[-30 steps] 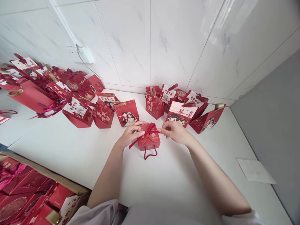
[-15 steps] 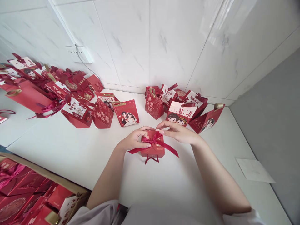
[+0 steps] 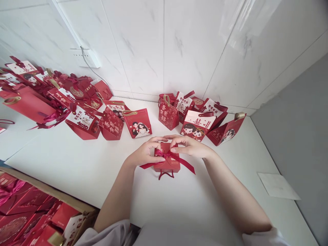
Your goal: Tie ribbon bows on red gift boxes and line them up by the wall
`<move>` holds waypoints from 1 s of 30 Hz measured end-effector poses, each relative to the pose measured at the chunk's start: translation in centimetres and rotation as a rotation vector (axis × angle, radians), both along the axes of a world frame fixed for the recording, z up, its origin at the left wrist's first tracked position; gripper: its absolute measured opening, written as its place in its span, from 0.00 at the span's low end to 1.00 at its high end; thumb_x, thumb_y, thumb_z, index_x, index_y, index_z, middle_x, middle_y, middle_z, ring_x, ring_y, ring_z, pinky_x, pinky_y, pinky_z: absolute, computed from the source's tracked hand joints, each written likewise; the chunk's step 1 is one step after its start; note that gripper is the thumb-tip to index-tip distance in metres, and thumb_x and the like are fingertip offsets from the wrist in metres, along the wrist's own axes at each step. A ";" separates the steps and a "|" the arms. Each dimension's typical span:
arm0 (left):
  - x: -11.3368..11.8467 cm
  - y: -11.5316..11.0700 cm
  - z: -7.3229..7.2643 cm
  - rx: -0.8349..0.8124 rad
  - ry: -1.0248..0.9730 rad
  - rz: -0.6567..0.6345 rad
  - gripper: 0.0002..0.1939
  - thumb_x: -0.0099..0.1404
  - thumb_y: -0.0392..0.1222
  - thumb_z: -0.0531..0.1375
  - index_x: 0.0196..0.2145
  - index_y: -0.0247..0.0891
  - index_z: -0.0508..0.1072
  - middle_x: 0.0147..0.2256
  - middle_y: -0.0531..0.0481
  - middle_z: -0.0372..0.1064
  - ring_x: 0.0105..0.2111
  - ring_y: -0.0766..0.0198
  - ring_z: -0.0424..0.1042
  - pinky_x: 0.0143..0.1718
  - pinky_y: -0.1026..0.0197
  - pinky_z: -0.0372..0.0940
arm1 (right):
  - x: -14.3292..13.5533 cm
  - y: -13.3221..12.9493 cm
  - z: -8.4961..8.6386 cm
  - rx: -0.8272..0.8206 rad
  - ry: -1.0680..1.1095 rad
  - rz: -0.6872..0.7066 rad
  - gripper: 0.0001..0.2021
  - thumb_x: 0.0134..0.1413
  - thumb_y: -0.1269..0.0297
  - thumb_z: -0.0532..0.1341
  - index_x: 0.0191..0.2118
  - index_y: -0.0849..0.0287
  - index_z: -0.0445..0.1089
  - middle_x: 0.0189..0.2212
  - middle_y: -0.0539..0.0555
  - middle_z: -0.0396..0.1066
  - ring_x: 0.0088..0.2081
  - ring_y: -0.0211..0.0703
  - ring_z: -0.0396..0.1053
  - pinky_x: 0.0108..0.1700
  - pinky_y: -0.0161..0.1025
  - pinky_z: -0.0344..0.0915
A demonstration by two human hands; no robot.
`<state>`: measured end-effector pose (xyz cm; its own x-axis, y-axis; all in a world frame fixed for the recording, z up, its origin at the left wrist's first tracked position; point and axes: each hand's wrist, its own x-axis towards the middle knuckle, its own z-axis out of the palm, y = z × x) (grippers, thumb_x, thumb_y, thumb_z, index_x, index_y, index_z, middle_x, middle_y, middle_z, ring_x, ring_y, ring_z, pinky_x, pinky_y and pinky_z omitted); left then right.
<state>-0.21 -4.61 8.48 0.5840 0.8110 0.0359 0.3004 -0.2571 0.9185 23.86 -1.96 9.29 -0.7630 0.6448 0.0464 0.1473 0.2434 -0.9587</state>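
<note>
A small red gift box lies on the white table in front of me, with a twisted dark red cord handle toward me. A dark red ribbon is tied in a bow across its top, its tails spreading to both sides. My left hand is closed on the bow's left part, thumb near the knot. My right hand pinches the ribbon at the bow's upper right. The fingers of both hands nearly meet behind the box.
Red gift boxes with handles stand behind at centre left and right. More boxes crowd the far left. An open carton of red boxes is at lower left. A white paper lies at right.
My right hand has moved left and down onto the bow, its fingers closing on the ribbon. My left hand and the box have stayed nearly in place.
</note>
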 end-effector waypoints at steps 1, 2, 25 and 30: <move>0.0 0.0 0.0 0.004 0.009 0.003 0.07 0.56 0.44 0.67 0.29 0.40 0.74 0.58 0.42 0.62 0.61 0.48 0.60 0.61 0.47 0.57 | 0.0 0.0 -0.1 -0.003 -0.013 -0.019 0.13 0.59 0.51 0.62 0.32 0.55 0.74 0.58 0.54 0.66 0.64 0.50 0.57 0.63 0.49 0.53; 0.0 0.0 0.0 0.007 0.015 0.005 0.07 0.56 0.44 0.67 0.28 0.40 0.74 0.58 0.42 0.62 0.61 0.49 0.60 0.61 0.47 0.57 | 0.0 0.0 -0.2 -0.004 -0.035 -0.041 0.14 0.59 0.51 0.61 0.30 0.56 0.74 0.59 0.54 0.65 0.64 0.51 0.57 0.63 0.50 0.52; 1.4 -0.4 -0.9 0.521 0.175 0.343 0.20 0.67 0.43 0.56 0.18 0.39 0.64 0.47 0.46 0.71 0.49 0.56 0.68 0.57 0.52 0.57 | -0.3 -0.3 -0.4 0.071 -0.082 -0.121 0.14 0.62 0.53 0.58 0.31 0.56 0.73 0.51 0.53 0.70 0.51 0.46 0.68 0.56 0.45 0.61; 1.1 -0.3 -0.7 0.544 0.184 0.301 0.18 0.66 0.41 0.56 0.18 0.40 0.65 0.46 0.46 0.73 0.50 0.54 0.68 0.59 0.49 0.55 | -0.2 -0.2 -0.4 0.081 -0.069 -0.117 0.13 0.63 0.54 0.58 0.33 0.55 0.74 0.52 0.52 0.70 0.51 0.45 0.68 0.56 0.44 0.60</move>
<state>0.92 -4.87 7.77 0.3702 0.8343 0.4085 0.5722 -0.5512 0.6072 23.69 -2.20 8.91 -0.6860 0.7258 0.0519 0.2439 0.2965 -0.9234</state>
